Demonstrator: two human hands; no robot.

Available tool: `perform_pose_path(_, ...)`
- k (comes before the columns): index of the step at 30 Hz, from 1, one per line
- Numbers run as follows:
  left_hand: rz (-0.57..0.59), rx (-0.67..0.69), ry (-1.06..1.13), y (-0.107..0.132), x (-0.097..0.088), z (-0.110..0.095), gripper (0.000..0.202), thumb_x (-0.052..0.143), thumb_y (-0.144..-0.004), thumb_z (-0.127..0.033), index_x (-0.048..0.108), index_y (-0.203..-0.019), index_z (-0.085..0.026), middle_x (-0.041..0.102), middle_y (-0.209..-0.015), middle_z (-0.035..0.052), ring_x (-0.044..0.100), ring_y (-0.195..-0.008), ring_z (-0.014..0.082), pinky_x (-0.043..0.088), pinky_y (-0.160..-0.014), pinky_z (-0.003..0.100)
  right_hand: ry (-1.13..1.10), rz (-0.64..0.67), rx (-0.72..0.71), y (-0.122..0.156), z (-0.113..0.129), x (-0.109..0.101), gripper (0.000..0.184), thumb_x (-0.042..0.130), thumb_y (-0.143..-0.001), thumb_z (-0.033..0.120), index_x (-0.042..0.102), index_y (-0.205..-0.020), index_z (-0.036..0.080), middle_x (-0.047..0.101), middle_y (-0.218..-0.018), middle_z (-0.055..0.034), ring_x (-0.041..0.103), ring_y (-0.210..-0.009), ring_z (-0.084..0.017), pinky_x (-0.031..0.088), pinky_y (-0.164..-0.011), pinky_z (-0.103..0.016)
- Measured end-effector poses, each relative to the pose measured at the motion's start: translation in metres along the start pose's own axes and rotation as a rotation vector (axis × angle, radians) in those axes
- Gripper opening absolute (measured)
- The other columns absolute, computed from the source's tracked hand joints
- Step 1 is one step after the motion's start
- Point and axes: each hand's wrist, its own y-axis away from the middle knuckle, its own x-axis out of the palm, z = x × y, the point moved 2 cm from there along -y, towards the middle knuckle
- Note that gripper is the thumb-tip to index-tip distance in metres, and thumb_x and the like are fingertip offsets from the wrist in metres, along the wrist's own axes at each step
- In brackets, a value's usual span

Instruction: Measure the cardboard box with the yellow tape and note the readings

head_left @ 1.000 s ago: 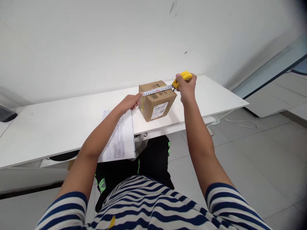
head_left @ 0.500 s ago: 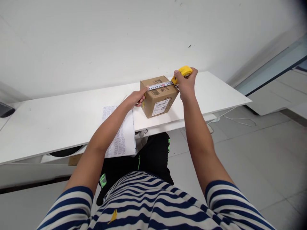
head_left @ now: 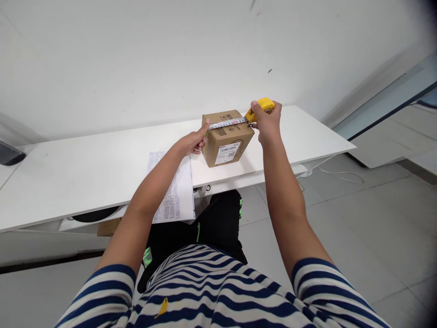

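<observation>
A small brown cardboard box (head_left: 228, 145) with a white label stands on the white table (head_left: 85, 173). My right hand (head_left: 268, 122) grips a yellow tape measure (head_left: 260, 107) at the box's far right top corner. Its white blade (head_left: 227, 123) runs across the top of the box to the left edge. My left hand (head_left: 191, 142) pinches the blade's end there, fingers closed against the box's left side.
A printed sheet of paper (head_left: 172, 191) lies on the table left of the box, overhanging the front edge. A dark object (head_left: 10, 154) sits at the far left. A white wall rises behind the table. A cable (head_left: 336, 175) trails on the tiled floor at right.
My left hand has closed on the blade's end at the box's left edge, and the tape now lies straighter along the top. The box and right hand hardly moved.
</observation>
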Motion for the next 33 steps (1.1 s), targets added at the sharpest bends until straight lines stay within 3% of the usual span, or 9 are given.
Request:
perform_pose_path(4, 0.016, 0.061, -0.016, 0.006, -0.005, -0.008, 0.069, 0.065, -0.075, -0.091, 0.051, -0.061, -0.024, 0.048, -0.059, 0.002, 0.052, -0.057, 0.0176, 0.048, -0.07, 0.042, 0.0, -0.083, 0.006, -0.005, -0.003, 0.004, 0.089, 0.054, -0.081, 0.093, 0.048, -0.137, 0.025, 0.059, -0.125, -0.0164, 0.067, -0.118, -0.033, 0.062, -0.092, -0.055)
perform_pose_path(10, -0.069, 0.127, -0.045, -0.001, -0.003, -0.011, 0.071, 0.065, -0.072, -0.094, 0.054, -0.063, -0.024, 0.057, -0.065, 0.0081, 0.063, -0.068, 0.0242, 0.051, -0.072, 0.047, 0.026, -0.083, -0.088, 0.001, 0.007, 0.013, 0.08, 0.054, -0.086, 0.087, 0.045, -0.137, 0.026, 0.059, -0.124, -0.0146, 0.068, -0.113, -0.029, 0.061, -0.092, -0.052)
perform_pose_path(15, -0.012, 0.09, 0.028, -0.003, 0.003, -0.012, 0.076, 0.054, -0.072, -0.1, 0.046, -0.062, -0.025, 0.054, -0.063, 0.0067, 0.063, -0.068, 0.0241, 0.055, -0.073, 0.046, 0.044, -0.102, -0.104, 0.006, 0.009, 0.007, 0.078, 0.053, -0.087, 0.088, 0.047, -0.136, 0.028, 0.058, -0.124, -0.014, 0.068, -0.113, -0.028, 0.061, -0.095, -0.052)
perform_pose_path(20, -0.076, 0.028, 0.024, 0.002, 0.003, -0.014, 0.06, 0.068, -0.085, -0.076, 0.048, -0.064, -0.024, 0.055, -0.066, 0.0051, 0.057, -0.066, 0.0197, 0.049, -0.073, 0.042, -0.034, -0.107, 0.019, 0.007, 0.007, 0.004, 0.083, 0.064, -0.083, 0.084, 0.047, -0.139, 0.026, 0.059, -0.127, -0.0153, 0.067, -0.118, -0.03, 0.061, -0.094, -0.051)
perform_pose_path(26, -0.075, -0.031, 0.021, 0.009, 0.006, -0.015, 0.05, 0.06, -0.095, -0.063, 0.049, -0.07, -0.022, 0.054, -0.071, 0.002, 0.048, -0.061, 0.013, 0.043, -0.068, 0.033, -0.075, -0.131, 0.183, 0.002, 0.008, -0.01, 0.083, 0.073, -0.078, 0.079, 0.049, -0.136, 0.026, 0.06, -0.13, -0.0136, 0.065, -0.121, -0.031, 0.06, -0.089, -0.047)
perform_pose_path(33, -0.092, -0.011, -0.077, 0.014, 0.01, -0.026, 0.045, 0.051, -0.099, -0.055, 0.046, -0.068, -0.022, 0.053, -0.07, 0.0021, 0.048, -0.061, 0.0133, 0.04, -0.068, 0.033, 0.035, -0.106, 0.111, -0.007, 0.009, -0.024, 0.083, 0.08, -0.068, 0.081, 0.055, -0.123, 0.024, 0.063, -0.114, -0.0075, 0.067, -0.112, -0.027, 0.058, -0.097, -0.048)
